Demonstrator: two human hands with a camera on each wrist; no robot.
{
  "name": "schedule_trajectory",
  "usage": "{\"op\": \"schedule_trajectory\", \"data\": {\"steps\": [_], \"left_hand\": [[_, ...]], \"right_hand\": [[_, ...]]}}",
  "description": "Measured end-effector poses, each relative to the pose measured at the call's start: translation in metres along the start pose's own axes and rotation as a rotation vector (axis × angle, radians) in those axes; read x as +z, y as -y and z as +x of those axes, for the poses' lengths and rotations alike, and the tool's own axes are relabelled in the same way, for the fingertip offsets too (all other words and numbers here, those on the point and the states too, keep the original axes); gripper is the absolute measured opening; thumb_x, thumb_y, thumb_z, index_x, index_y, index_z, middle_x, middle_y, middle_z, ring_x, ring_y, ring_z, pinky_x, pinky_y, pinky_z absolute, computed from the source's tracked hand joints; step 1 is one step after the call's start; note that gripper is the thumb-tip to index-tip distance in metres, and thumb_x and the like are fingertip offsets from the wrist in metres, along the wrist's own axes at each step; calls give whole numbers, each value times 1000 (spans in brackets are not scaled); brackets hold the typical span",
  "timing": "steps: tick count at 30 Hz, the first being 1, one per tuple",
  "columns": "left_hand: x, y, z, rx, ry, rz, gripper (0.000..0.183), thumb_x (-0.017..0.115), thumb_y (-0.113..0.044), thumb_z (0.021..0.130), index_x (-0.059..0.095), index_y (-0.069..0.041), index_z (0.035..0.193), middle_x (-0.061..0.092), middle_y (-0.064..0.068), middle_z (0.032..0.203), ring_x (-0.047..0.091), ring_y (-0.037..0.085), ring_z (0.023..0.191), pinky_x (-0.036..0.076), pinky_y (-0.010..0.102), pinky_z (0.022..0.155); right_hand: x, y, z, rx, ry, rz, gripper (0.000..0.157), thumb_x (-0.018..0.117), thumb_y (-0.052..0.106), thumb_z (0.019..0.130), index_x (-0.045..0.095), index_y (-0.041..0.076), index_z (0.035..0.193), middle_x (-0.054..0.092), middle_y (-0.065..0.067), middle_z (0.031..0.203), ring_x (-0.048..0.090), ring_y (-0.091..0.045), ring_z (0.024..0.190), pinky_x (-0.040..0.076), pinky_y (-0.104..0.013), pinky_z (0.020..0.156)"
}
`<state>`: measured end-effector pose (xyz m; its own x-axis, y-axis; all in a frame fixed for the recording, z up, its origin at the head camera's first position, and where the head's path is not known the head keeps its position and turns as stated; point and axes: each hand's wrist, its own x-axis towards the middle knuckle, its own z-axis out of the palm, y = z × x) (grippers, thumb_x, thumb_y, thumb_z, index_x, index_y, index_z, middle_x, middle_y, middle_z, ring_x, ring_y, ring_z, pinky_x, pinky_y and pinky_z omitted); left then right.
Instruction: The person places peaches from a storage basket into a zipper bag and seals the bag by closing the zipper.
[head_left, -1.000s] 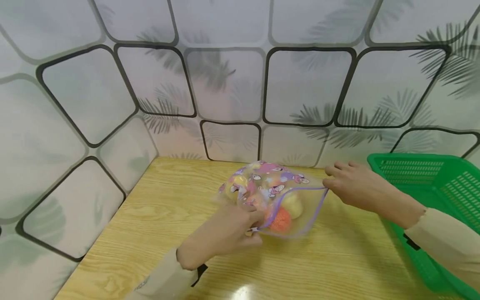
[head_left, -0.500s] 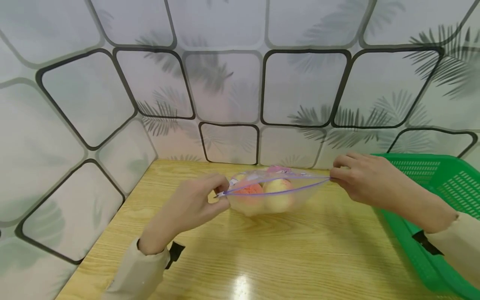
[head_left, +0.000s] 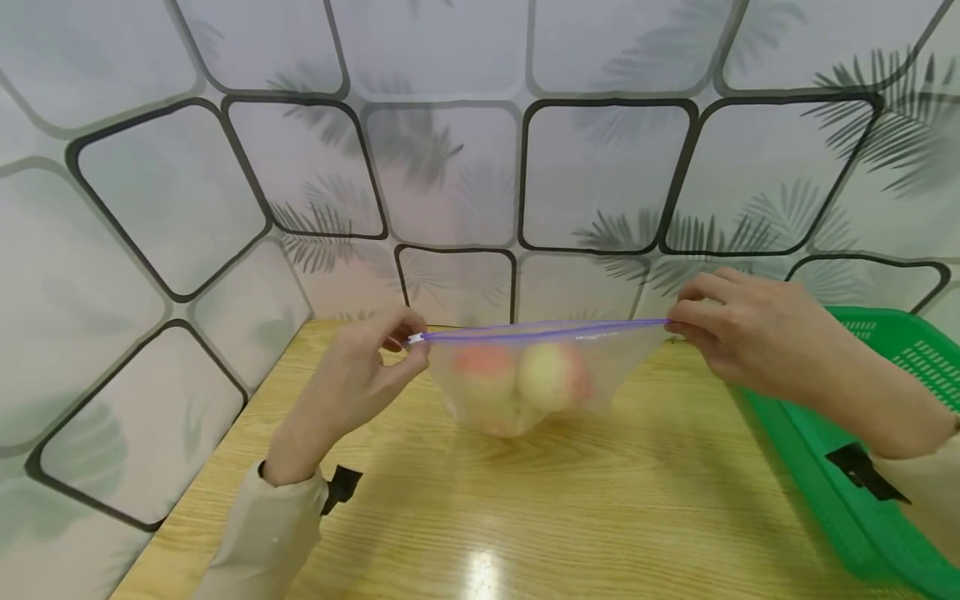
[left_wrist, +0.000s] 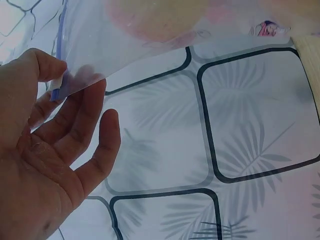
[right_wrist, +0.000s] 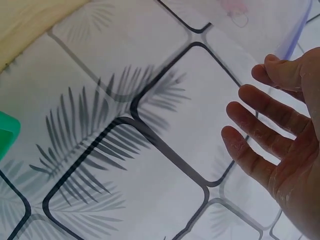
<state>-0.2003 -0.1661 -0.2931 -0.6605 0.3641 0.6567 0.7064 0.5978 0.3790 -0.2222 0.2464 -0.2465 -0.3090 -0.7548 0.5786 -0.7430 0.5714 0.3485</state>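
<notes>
A translucent zip bag [head_left: 615, 379] with a purple zip edge is stretched between both hands, its top edge nearly level. Through its side show round yellow-and-red fruits, one of them a pale yellow fruit [head_left: 546, 377], low over the table. My left hand [head_left: 356, 367] pinches the left top corner at the small white slider [head_left: 416, 338]; in the left wrist view the thumb and index finger hold that slider [left_wrist: 57, 82]. At the right top corner, the thumb and index finger of my right hand [head_left: 757, 333] pinch the zip edge; the other fingers [right_wrist: 250, 155] are spread loosely.
A green plastic basket [head_left: 813, 492] stands on the right of the wooden table [head_left: 480, 508], under the right forearm. Patterned cloth walls [head_left: 607, 179] rise close behind the table and on the left.
The bag was lying back with its mouth gaping; the hands have lifted its top edge and drawn it taut. My left hand moved left and up, the right hand slightly right and up.
</notes>
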Motion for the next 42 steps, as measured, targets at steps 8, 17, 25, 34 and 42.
{"op": "schedule_trajectory", "data": {"steps": [8, 17, 25, 34, 42], "left_hand": [[2, 10, 8, -156, -48, -105, 9, 69, -9, 97, 67, -5, 105, 75, 6, 92, 72, 17, 85, 62, 33, 74], [11, 19, 12, -320, -84, -163, 18, 70, -19, 99, 71, -8, 113, 75, 9, 102, 73, 23, 96, 62, 45, 82], [17, 27, 10, -343, -154, -191, 19, 72, -20, 97, 72, -6, 110, 75, 11, 98, 73, 20, 89, 63, 33, 80], [19, 29, 7, -337, -228, -294, 17, 79, -15, 90, 68, -3, 97, 77, 13, 90, 71, 4, 74, 61, 20, 70], [22, 22, 8, -272, -276, -312, 15, 80, -9, 89, 69, -2, 96, 76, 13, 85, 68, 6, 61, 60, 25, 58]], "right_hand": [[-3, -6, 6, 6, -60, -5, 58, 33, 43, 112, 76, 12, 89, 69, -4, 88, 64, -22, 71, 52, -41, 50], [9, -13, 8, 21, -94, -21, 57, 35, 42, 112, 76, 9, 90, 70, -6, 85, 65, -25, 68, 52, -45, 49], [17, -15, 7, 19, -72, -29, 60, 31, 44, 112, 76, 9, 92, 69, -7, 85, 64, -24, 67, 50, -43, 44], [20, -14, 12, 51, -85, -31, 61, 32, 46, 111, 75, 8, 91, 69, -8, 83, 63, -26, 64, 49, -44, 43], [21, -3, 26, 97, -71, -15, 15, 74, 12, 87, 73, 7, 102, 69, -13, 90, 65, -31, 74, 54, -46, 50]]}}
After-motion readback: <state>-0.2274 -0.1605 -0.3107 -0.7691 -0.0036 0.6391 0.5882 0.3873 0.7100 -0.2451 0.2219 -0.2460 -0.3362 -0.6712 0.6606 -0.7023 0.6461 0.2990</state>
